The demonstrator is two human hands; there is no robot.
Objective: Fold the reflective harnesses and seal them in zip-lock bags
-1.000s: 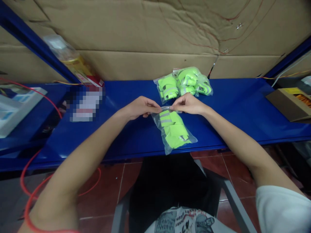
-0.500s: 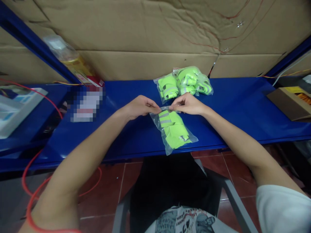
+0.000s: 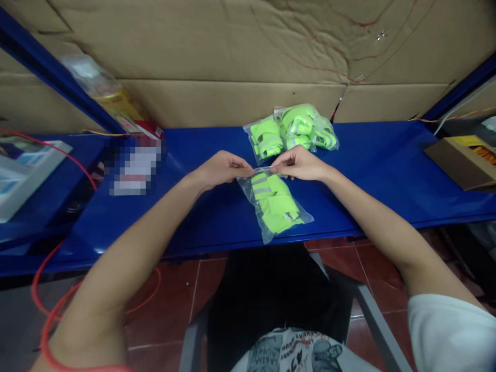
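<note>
At far left, a white tray sits beside a blue bench; next comes a bottle with a yellow and red label, leaning near a cardboard wall. Toward the middle, the left hand pinches the upper left edge of a clear plastic bag between thumb and fingers. The bag lies at the front of the bench, with folded neon-yellow fabric with grey bands inside. It looks light and soft, its thin film probably slippery and easily creased; the flat top edge seems the best place to hold it. Just behind are more bags of neon fabric. The right hand pinches the same edge farther right. At far right stands an open cardboard box.
</note>
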